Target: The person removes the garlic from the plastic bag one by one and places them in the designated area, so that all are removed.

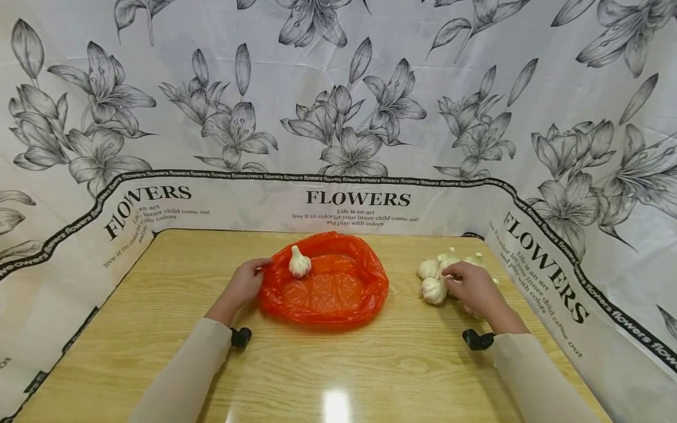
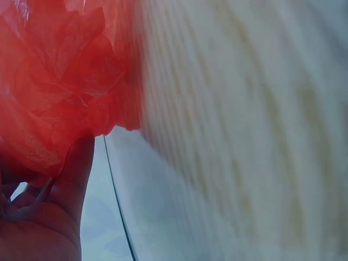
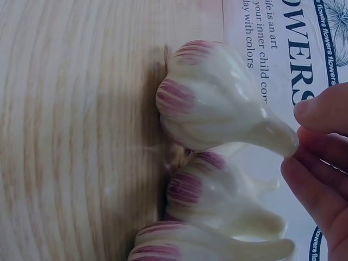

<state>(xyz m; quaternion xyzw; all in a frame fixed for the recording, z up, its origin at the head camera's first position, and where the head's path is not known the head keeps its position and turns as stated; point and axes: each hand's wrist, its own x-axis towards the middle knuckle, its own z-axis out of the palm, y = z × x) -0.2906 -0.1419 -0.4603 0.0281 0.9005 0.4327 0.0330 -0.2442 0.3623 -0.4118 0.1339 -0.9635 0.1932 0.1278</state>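
Observation:
A red plastic bag sits spread open on the wooden table, its rim rolled outward. One white garlic bulb rests at its upper left part, stem upward. At the bag's left edge my left hand pinches the rim; in the left wrist view the thumb presses against the crumpled plastic. On the right, my right hand holds the stem tip of a garlic bulb between thumb and fingers. That purple-streaked bulb stands at table level beside other bulbs. The hand partly hides the cluster in the head view.
Several garlic bulbs crowd together at the table's right side. A white curtain printed with flowers and lettering encloses the table's back and sides. Bare wood of the table lies between the bag and the bulbs.

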